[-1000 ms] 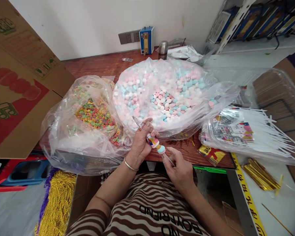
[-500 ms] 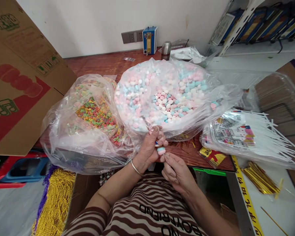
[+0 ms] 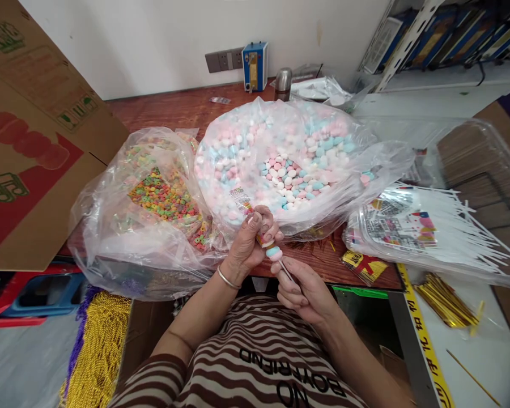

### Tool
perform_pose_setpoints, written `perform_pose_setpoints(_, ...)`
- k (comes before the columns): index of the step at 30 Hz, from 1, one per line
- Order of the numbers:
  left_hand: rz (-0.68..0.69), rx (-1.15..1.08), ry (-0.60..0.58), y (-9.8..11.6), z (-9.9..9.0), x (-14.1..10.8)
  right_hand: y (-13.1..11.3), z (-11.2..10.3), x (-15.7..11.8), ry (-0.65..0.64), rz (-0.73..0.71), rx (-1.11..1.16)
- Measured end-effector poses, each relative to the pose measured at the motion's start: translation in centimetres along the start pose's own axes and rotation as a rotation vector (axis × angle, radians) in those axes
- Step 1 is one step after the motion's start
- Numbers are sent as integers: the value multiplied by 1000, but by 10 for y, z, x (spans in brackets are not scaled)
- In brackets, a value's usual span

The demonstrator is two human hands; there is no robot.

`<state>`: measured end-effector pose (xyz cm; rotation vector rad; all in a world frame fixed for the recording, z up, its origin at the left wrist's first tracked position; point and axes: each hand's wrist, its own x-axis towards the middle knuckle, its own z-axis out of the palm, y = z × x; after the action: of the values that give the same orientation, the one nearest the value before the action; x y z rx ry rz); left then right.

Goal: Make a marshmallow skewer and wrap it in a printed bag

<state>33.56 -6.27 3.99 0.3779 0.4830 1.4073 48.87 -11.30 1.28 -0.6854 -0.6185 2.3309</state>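
Note:
My left hand (image 3: 249, 243) is closed around a candy skewer (image 3: 273, 253) whose printed clear wrapper (image 3: 241, 199) sticks up past my fingers. Blue and pink candies show at its lower end. My right hand (image 3: 300, 286) pinches the thin white stick (image 3: 285, 269) just below those candies. Both hands hover at the table's near edge, in front of a big clear bag of pink, blue and white candies (image 3: 289, 164). A second clear bag of colourful ring candies (image 3: 161, 198) lies to its left.
A cardboard box (image 3: 29, 141) stands at the left. A tray of white sticks and printed wrappers (image 3: 425, 226) sits at the right, with gold twist ties (image 3: 444, 303) below it. A blue device (image 3: 254, 67) and a metal flask (image 3: 283, 84) stand by the wall. Gold cord (image 3: 96, 351) lies at lower left.
My right hand slid up the stick toward the candies, then settled pinching it just below them. The left hand turned the skewer, and the wrapper end now points up more clearly.

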Motion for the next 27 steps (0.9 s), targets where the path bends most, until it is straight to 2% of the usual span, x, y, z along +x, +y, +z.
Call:
perform_pose_setpoints(2,9,-49,7,-1,1,1,6,-1,-7,-62,32,0)
perform_pose_setpoints(4,5,-56,23,-1,3,2,12,-3,-12,-39,-40,-142)
perform_pose_setpoints(6,-13,-25,67,-4,8,2,17,-4,-15,81,-246,-495)
perform_pose_setpoints(10,-46,95,191,-21,20,-3,18,-5,-7,400,-851,-1440)
perform_pose_setpoints(12,-33,171,207,-33,23,-8,16,-6,-1,476,-1019,-1711)
perform_pose_setpoints(14,-33,236,186,-39,21,-12,13,-6,3,509,-1041,-1780)
perform_pose_setpoints(16,-50,244,148,-35,16,-13,8,-6,3,507,-964,-1685)
perform_pose_setpoints(19,3,124,107,-11,9,-6,1,-5,-5,401,-793,-1446)
perform_pose_setpoints(22,67,14,80,12,10,3,0,-3,-11,276,-685,-1329)
perform_pose_setpoints(24,62,-18,95,14,14,6,5,-3,-10,280,-707,-1388)
perform_pose_setpoints(27,19,-37,196,-4,21,5,12,-1,-1,442,-901,-1687)
